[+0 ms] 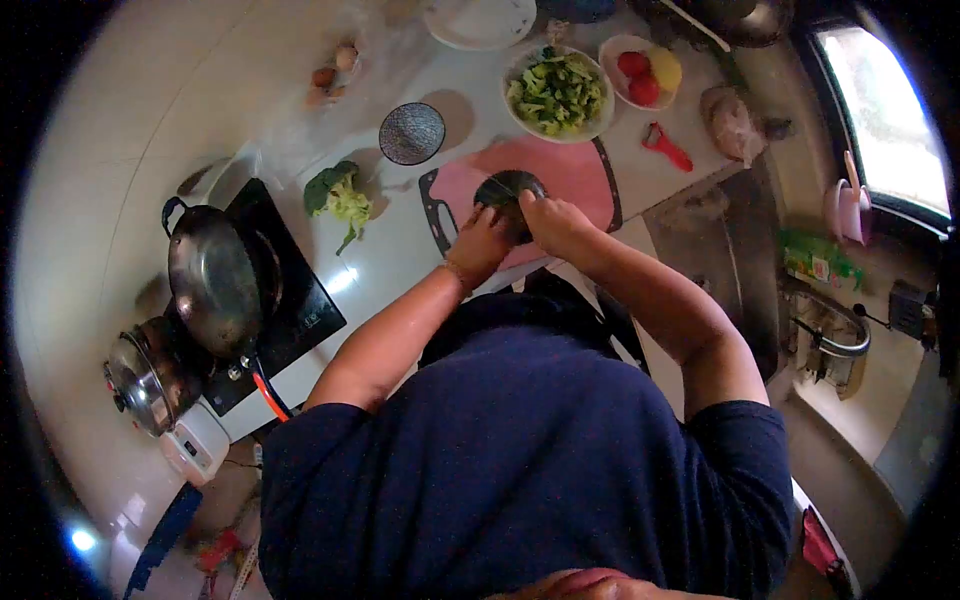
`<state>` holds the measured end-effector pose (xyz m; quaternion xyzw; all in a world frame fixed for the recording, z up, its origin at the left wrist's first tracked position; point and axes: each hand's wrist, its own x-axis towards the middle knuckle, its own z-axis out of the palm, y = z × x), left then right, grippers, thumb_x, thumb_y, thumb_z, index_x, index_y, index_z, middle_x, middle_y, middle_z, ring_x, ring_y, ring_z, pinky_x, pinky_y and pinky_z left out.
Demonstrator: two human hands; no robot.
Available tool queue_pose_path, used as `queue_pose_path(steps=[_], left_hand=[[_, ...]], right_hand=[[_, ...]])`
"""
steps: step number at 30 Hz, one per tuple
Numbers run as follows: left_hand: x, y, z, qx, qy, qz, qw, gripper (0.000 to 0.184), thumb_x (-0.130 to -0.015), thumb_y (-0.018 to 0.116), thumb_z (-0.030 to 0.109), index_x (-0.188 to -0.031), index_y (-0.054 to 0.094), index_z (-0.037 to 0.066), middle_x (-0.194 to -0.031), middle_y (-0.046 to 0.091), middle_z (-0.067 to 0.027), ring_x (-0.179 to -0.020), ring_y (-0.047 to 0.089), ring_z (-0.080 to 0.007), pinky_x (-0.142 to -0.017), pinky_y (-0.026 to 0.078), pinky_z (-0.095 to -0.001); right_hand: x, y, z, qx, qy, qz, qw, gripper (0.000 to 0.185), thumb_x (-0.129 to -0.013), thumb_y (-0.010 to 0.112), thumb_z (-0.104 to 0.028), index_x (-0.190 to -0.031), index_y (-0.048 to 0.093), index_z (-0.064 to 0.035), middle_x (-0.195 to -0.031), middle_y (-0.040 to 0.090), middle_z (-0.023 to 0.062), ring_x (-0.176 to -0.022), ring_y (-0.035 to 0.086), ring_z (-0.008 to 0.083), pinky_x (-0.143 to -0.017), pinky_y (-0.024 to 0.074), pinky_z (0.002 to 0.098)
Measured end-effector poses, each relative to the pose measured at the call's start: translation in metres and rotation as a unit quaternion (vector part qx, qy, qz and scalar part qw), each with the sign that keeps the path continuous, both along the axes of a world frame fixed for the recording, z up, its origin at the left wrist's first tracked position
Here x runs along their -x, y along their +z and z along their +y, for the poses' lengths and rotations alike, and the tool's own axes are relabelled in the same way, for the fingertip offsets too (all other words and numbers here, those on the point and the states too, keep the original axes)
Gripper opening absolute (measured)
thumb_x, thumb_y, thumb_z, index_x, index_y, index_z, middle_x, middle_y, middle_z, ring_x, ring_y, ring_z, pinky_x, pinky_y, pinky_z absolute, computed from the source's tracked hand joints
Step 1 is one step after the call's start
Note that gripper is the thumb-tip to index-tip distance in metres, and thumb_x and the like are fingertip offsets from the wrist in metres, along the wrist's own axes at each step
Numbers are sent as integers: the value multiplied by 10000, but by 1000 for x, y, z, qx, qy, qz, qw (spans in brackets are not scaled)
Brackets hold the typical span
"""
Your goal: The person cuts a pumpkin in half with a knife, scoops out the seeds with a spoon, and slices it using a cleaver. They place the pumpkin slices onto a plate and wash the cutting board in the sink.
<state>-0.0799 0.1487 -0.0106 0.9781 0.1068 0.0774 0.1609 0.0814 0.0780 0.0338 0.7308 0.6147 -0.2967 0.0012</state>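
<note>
A wok [215,280] rests on a black cooktop [312,305] at left, with broccoli [340,197] and a patterned bowl [412,133] on the desk [375,245], as a cook's left hand [481,243] presses bent fingers on the near-left side of a dark, rounded item [507,190] over a pink cutting board [582,185]. The right hand [556,226] closes at the item's right side, its exact grip unclear, below a bowl of chopped greens [556,94], with a red peeler [667,148] farther right.

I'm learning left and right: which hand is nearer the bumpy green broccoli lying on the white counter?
Left. The left hand is to the right of the broccoli; the right hand is beside it, farther right.
</note>
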Motion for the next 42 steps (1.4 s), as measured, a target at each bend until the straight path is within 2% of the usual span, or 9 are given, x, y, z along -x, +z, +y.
queue_pose_path(steps=[5, 8, 11, 14, 17, 28, 34, 37, 42], left_hand=[[-2, 2, -2, -68, -19, -16, 997, 381, -773, 534, 129, -1154, 543, 142, -1008, 532, -99, -1024, 500, -296, -775, 492, -385], [0, 2, -3, 40, 23, -11, 999, 365, -744, 539, 126, -1109, 564, 128, -976, 533, -57, -1022, 495, -269, -775, 498, -374], [-2, -3, -1, 12, -10, 9, 1000, 229, -725, 542, 97, -944, 608, 93, -970, 540, -45, -962, 493, -261, -906, 445, -409], [-4, 1, 2, -33, -31, -13, 999, 261, -713, 571, 120, -971, 613, 108, -945, 543, -39, -931, 498, -248, -746, 500, -327], [-6, 6, -2, -12, -18, -44, 999, 215, -733, 537, 105, -932, 618, 104, -887, 524, -32, -924, 496, -248, -856, 468, -372], [-2, -7, -10, -39, -6, -78, 996, 245, -731, 546, 103, -964, 621, 90, -881, 542, -44, -926, 507, -254, -828, 484, -392], [-3, -4, -12, -97, -21, -10, 995, 261, -724, 554, 115, -975, 623, 120, -983, 540, -36, -961, 499, -247, -778, 497, -325], [-1, -9, -12, -74, -1, -70, 995, 235, -717, 556, 105, -941, 631, 115, -974, 545, -36, -955, 497, -239, -752, 502, -309], [-11, 27, -1, -63, -6, -27, 998, 713, -644, 698, 208, -1283, 382, 183, -1255, 387, -111, -1193, 359, -307, -1012, 297, -449]], right_hand=[[-2, 28, -18, 9, -11, -16, 1000, 219, -818, 449, -94, -1003, 406, 15, -743, 622, 227, -709, 635, 367, -594, 515, 449], [-2, 26, -30, 48, -16, -22, 998, 245, -824, 456, -104, -1027, 394, 18, -738, 623, 217, -706, 634, 370, -585, 518, 447], [-4, -6, -40, 70, -22, -32, 997, 269, -836, 464, -132, -1046, 381, 14, -737, 624, 204, -692, 634, 366, -568, 520, 439], [-8, -34, -46, 69, -5, -57, 996, 270, -856, 457, -162, -1049, 376, 9, -754, 623, 197, -703, 632, 365, -575, 520, 434], [-8, -40, -65, 46, -21, -7, 999, 260, -870, 438, -166, -1051, 370, 10, -795, 622, 205, -748, 626, 373, -612, 510, 446], [1, 0, -31, 87, -61, 28, 994, 272, -852, 424, -109, -1084, 349, 11, -844, 633, 214, -789, 619, 392, -653, 495, 473], [-9, -20, -30, 39, -26, 21, 999, 285, -851, 475, -164, -1066, 365, -12, -828, 624, 217, -780, 605, 407, -632, 481, 474], [-4, -28, -62, -85, -105, 46, 990, 297, -867, 482, -238, -1051, 380, -27, -868, 613, 228, -805, 590, 414, -658, 461, 492], [-9, -15, -86, 1, -174, 69, 982, 345, -892, 445, -334, -1041, 406, -25, -884, 610, 228, -811, 588, 415, -695, 457, 500]])
